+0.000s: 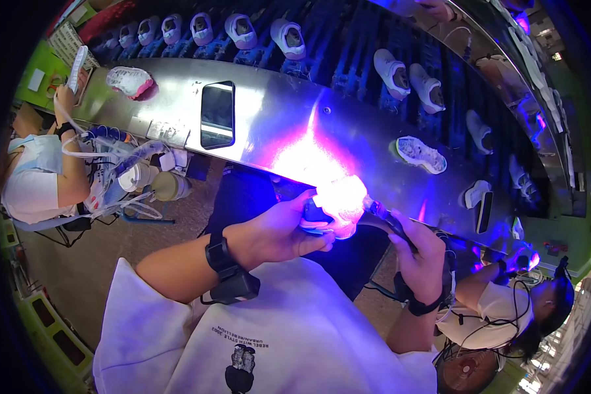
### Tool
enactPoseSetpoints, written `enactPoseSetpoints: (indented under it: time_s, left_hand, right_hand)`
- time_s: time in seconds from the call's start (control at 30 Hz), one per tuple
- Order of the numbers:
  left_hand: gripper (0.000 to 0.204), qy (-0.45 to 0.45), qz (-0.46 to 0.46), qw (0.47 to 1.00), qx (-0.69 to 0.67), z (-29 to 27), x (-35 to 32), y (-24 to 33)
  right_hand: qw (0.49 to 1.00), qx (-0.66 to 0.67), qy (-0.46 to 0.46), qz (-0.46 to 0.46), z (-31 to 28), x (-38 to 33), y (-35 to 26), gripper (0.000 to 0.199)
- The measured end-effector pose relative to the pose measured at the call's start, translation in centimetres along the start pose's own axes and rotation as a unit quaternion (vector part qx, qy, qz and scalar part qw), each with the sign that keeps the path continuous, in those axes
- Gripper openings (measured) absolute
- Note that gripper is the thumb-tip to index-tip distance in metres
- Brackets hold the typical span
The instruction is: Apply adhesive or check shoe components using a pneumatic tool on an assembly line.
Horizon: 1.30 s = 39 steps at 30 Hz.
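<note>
White shoe [340, 200] in left hand [276, 231]

Glossy brushed-metal shelf [289, 118]; shoe [340, 200] prob. smooth synthetic, overexposed.

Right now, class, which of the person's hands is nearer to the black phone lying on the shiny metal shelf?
Left. The left hand is below and just right of the black phone, gripping a small glowing shoe. The right hand is further right, holding a dark tool.
</note>
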State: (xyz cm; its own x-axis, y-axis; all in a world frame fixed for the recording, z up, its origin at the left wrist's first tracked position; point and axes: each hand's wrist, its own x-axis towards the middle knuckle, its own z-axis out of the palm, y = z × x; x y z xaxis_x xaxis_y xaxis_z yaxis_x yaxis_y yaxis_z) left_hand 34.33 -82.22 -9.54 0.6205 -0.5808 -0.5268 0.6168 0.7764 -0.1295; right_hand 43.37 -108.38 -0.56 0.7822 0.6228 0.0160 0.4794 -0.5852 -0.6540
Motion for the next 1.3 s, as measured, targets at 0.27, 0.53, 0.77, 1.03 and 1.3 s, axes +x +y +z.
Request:
enactPoseSetpoints:
  time_s: [0.27, 0.53, 0.77, 1.03, 1.3]
  left_hand:
    - [0.054, -0.091, -0.027, 0.986, -0.139, 0.3, -1.8, 0.0]
    - [0.055, -0.042, 0.108, 0.989, 0.092, 1.1, -3.1, 1.7]
    - [0.045, 0.041, 0.293, 0.812, 0.503, 4.2, -0.1, 8.7]
    - [0.068, 0.318, 0.319, 0.301, 0.841, 11.1, 10.8, 24.2]
    - [0.054, 0.482, 0.214, 0.167, 0.833, 10.9, 22.3, 35.1]
  right_hand:
    - [0.996, 0.069, 0.038, -0.028, 4.5, -0.5, 0.2, 0.044]
    - [0.992, 0.106, 0.001, 0.066, 4.8, 0.3, -0.5, 0.043]
    - [0.985, 0.166, -0.001, 0.038, 4.6, -0.9, 0.5, 0.047]
    - [0.926, 0.287, 0.114, 0.216, 2.8, -5.5, 8.0, 0.054]
    - [0.893, 0.333, 0.156, 0.260, 1.5, -5.8, 12.3, 0.049]
